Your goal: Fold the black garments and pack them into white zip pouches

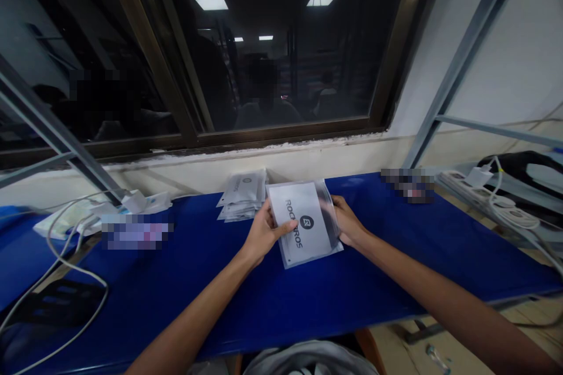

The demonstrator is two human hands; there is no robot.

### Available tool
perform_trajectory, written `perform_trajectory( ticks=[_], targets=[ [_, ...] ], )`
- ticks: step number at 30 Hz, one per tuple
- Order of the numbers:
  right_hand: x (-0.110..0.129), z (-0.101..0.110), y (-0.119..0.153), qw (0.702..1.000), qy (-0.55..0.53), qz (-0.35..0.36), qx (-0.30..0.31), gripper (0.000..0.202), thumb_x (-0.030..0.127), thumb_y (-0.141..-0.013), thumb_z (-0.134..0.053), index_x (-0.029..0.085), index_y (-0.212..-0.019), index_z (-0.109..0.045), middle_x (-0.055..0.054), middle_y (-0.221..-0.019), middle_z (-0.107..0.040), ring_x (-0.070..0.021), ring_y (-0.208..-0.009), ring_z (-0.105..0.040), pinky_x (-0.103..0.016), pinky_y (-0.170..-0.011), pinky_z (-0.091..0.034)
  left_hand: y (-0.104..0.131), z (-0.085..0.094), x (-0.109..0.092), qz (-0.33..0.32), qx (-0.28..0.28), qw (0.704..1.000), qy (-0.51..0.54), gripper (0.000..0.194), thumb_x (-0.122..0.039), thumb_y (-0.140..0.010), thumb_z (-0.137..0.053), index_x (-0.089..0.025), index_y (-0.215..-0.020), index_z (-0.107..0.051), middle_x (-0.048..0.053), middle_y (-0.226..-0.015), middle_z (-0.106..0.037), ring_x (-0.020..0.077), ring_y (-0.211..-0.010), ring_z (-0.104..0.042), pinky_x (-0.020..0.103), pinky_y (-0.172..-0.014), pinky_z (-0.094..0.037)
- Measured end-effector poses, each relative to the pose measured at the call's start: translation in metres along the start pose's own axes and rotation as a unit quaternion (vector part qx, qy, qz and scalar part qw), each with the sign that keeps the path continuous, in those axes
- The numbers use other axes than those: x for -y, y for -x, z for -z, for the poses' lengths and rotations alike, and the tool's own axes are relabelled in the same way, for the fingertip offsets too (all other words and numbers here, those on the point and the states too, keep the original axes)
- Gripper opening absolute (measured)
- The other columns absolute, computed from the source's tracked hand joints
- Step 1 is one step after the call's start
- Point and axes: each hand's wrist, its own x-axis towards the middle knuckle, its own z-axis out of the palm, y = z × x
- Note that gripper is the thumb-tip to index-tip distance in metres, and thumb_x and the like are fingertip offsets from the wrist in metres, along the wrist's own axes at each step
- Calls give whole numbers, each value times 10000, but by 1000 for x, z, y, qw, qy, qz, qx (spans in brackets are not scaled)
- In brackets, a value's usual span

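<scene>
A flat translucent pouch (308, 246) with a white panel, a round black logo and dark lettering is held above the blue table. My left hand (266, 231) grips its left edge, the thumb lying across the front near the logo. At the pouch's right side, my right hand (347, 221) is closed round the edge, some fingers hidden behind the plastic. Just behind and left of the held pouch, a stack of similar pouches (241, 190) rests on the table against the wall.
The blue table (211, 304) runs below a dark window. White cables and a power strip (149, 202) lie at the left, near a blurred item. Another power strip (505, 205) is at the right, beside a metal frame (457, 76). A black slotted object (61, 302) lies front left.
</scene>
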Motion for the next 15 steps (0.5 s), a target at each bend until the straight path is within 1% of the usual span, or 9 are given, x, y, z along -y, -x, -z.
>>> perform_trajectory(
  ticks=[2, 4, 7, 8, 9, 10, 12, 14, 15],
  targets=[
    [1, 4, -3, 1000, -8, 16, -13, 447, 463, -599, -876, 197, -926, -726, -57, -774, -741, -245, -726, -698, -328, -591, -545, 1, 0, -1, 1, -4, 1000, 2, 763, -281, -705, -902, -191, -1329, -471, 126, -1213, -715, 278, -1100, -702, 427, -952, -580],
    [4, 9, -4, 999, -6, 45, 13, 486, 403, -595, -887, 220, -1014, -722, -53, -866, -758, -256, -819, -710, -357, -687, -578, 3, -2, 0, 22, 4, 1000, -8, 753, -296, -697, -906, -186, -1316, -490, 125, -1220, -714, 278, -1106, -698, 432, -964, -574],
    [9, 20, -4, 990, 41, 60, 121, 560, 327, -583, -893, 222, -1105, -720, -55, -940, -768, -288, -944, -711, -406, -796, -590, 5, -5, 2, 50, 19, 998, -44, 721, -301, -656, -928, -163, -1252, -547, 131, -1193, -721, 287, -1077, -704, 440, -941, -580],
    [12, 23, -4, 984, 69, 68, 151, 546, 307, -585, -890, 211, -1098, -729, -58, -936, -770, -298, -961, -709, -415, -809, -588, 5, -6, 3, 49, 23, 997, -56, 714, -297, -644, -933, -161, -1238, -559, 131, -1176, -726, 292, -1064, -707, 446, -929, -584],
    [13, 25, -4, 978, 97, 82, 165, 502, 296, -600, -879, 200, -1074, -742, -59, -923, -770, -307, -969, -707, -419, -815, -585, 6, -6, 4, 45, 27, 996, -65, 709, -293, -639, -935, -164, -1230, -567, 129, -1166, -729, 296, -1057, -709, 451, -922, -586],
    [14, 26, -3, 975, 117, 104, 155, 438, 298, -625, -862, 192, -1036, -755, -59, -901, -769, -316, -968, -706, -420, -813, -583, 6, -7, 4, 38, 30, 996, -72, 704, -289, -637, -935, -168, -1226, -571, 128, -1161, -730, 300, -1056, -709, 456, -919, -588],
    [15, 23, -1, 974, 139, 149, 101, 339, 330, -677, -823, 189, -981, -769, -62, -873, -766, -334, -974, -700, -423, -810, -577, 8, -9, 5, 29, 36, 996, -76, 705, -285, -639, -932, -174, -1232, -567, 127, -1159, -728, 304, -1061, -708, 463, -918, -588],
    [14, 18, 1, 973, 147, 166, 70, 354, 361, -678, -816, 201, -990, -767, -64, -884, -764, -348, -994, -690, -430, -812, -574, 9, -11, 5, 35, 44, 996, -74, 731, -276, -632, -936, -175, -1247, -554, 126, -1156, -727, 303, -1062, -708, 468, -918, -587],
    [14, 16, 3, 973, 150, 160, 78, 396, 361, -663, -826, 210, -1023, -760, -65, -905, -763, -350, -1008, -685, -434, -819, -573, 9, -11, 5, 43, 47, 995, -70, 743, -270, -622, -941, -170, -1248, -553, 127, -1151, -729, 301, -1056, -709, 467, -915, -587]
  ],
)
